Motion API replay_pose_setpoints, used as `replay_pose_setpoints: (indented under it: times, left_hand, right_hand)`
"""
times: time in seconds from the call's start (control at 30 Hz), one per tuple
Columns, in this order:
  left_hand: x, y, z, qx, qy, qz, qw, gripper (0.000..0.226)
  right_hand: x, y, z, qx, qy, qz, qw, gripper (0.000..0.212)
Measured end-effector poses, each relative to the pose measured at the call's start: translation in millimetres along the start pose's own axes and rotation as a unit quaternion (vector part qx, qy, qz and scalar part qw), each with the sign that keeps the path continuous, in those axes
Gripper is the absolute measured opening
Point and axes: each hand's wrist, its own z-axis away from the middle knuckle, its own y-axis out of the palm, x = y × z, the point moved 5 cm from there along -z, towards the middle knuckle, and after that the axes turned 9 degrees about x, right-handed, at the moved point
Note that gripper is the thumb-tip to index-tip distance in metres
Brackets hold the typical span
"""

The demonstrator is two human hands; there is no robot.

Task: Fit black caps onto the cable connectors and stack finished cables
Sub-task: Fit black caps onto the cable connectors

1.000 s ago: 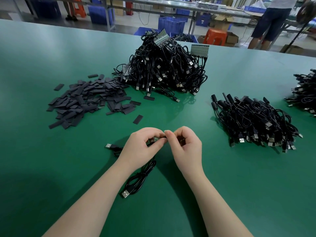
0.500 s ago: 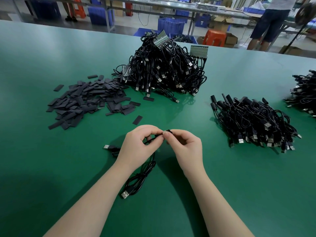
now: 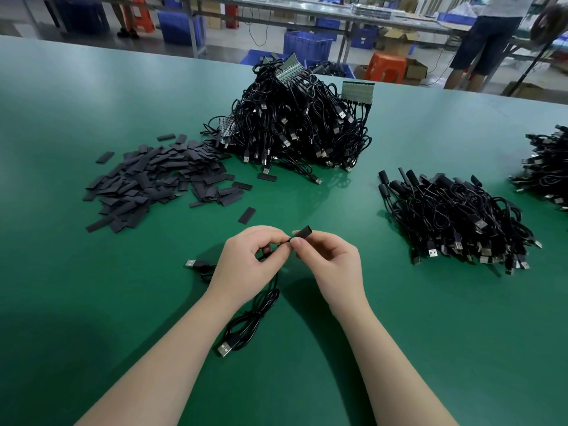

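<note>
My left hand (image 3: 250, 261) pinches a thin black cable (image 3: 256, 315) just behind its connector end. My right hand (image 3: 330, 265) pinches a black cap (image 3: 304, 232) that sits on that end and sticks up past my fingertips. The cable hangs down between my wrists, coiled on the green table (image 3: 430, 333), with its USB plug (image 3: 224, 349) lying near my left forearm. A second USB plug (image 3: 192, 263) lies left of my left hand. Loose black caps (image 3: 153, 182) are heaped at the left. Uncapped cables form a tall pile (image 3: 295, 124) behind. Capped cables lie stacked (image 3: 455, 219) at the right.
One stray cap (image 3: 247, 215) lies just beyond my hands. Another cable heap (image 3: 550, 170) shows at the right edge. Past the table's far edge are blue crates (image 3: 307, 46), an orange stool (image 3: 388, 67) and a standing person (image 3: 482, 41).
The bare connector end seen between my fingertips a second ago is now covered by the black cap, which sticks out above my right fingers. Both hands stayed in place.
</note>
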Motion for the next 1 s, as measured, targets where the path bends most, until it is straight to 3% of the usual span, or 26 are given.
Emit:
replay_pose_setpoints:
  times: [0.3, 0.57, 1.0]
  left_hand:
    - [3.8, -0.8, 0.2, 0.012, -0.03, -0.008, 0.999, 0.036]
    - [0.4, -5.7, 1.3, -0.033, -0.027, -0.02, 0.999, 0.023]
    - [1.7, -3.6, 0.9, -0.021, -0.006, -0.027, 0.999, 0.021]
  right_hand:
    - [-2.0, -16.8, -2.9, -0.067, 0.009, -0.094, 0.993, 0.022]
    - [-3.0, -18.4, -3.6, -0.075, 0.006, -0.101, 0.992, 0.019]
    - [2.7, -10.7, 0.1, -0.06, -0.033, -0.046, 0.997, 0.017]
